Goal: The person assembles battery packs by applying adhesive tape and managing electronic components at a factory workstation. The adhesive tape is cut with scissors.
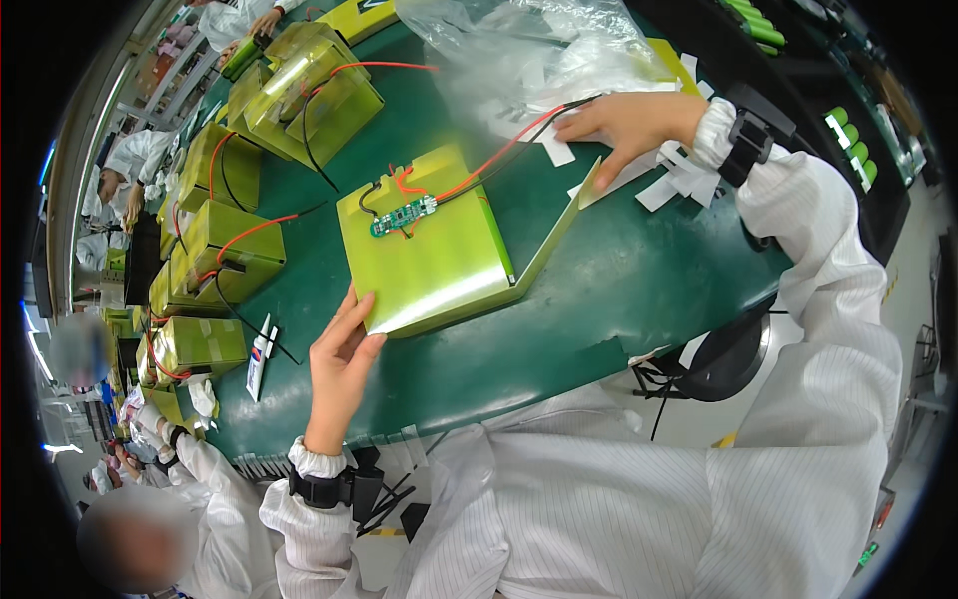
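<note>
A yellow-green wrapped battery pack (429, 275) lies on the green table in front of me. On its top sits a small green circuit board (403, 216) with red and black wires; a longer pair runs right, toward my right hand. My left hand (342, 369) grips the pack's near left corner, thumb and fingertips against its edge. A folded flap (559, 235) of the yellow-green wrap stands out from the pack's right side. My right hand (639, 130) is at the flap's far end, fingers spread and thumb beside its tip, over white paper strips (684, 180).
More wrapped packs with loose wires (235, 245) stand along the left. A white tube (261, 359) lies near them. Clear plastic bags (539, 50) are heaped at the back. Green cells (850, 148) lie at the right. Co-workers in white are at the left.
</note>
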`<state>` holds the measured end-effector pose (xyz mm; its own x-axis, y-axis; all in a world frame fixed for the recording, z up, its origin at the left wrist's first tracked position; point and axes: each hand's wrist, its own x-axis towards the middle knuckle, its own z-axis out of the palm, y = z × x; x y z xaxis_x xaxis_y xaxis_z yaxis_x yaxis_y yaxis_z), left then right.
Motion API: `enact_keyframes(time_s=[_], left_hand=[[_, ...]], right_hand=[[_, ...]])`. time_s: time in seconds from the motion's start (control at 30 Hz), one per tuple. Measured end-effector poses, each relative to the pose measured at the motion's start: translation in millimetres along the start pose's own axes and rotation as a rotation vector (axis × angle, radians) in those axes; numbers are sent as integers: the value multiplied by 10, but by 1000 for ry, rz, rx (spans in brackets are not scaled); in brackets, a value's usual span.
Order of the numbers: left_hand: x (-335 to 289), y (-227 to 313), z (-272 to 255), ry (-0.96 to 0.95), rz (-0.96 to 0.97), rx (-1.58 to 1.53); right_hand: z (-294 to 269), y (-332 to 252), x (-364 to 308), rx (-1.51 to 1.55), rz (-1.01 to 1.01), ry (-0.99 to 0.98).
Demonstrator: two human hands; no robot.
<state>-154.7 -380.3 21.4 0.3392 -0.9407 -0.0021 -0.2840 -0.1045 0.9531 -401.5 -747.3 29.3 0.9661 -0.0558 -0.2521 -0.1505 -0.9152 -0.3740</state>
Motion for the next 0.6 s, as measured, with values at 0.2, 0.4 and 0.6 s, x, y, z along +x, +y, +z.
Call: enact_keyframes(time_s=[0.2, 0.4, 0.6], left_hand=[[7, 52, 4, 7, -3, -1], [-1, 11, -25, 5, -13, 6], [-47, 18, -36, 19, -11, -10]], right_hand=[[54, 293, -372, -272, 141, 159], [46, 152, -445, -497, 303, 226], [487, -153, -416, -389, -26, 389]])
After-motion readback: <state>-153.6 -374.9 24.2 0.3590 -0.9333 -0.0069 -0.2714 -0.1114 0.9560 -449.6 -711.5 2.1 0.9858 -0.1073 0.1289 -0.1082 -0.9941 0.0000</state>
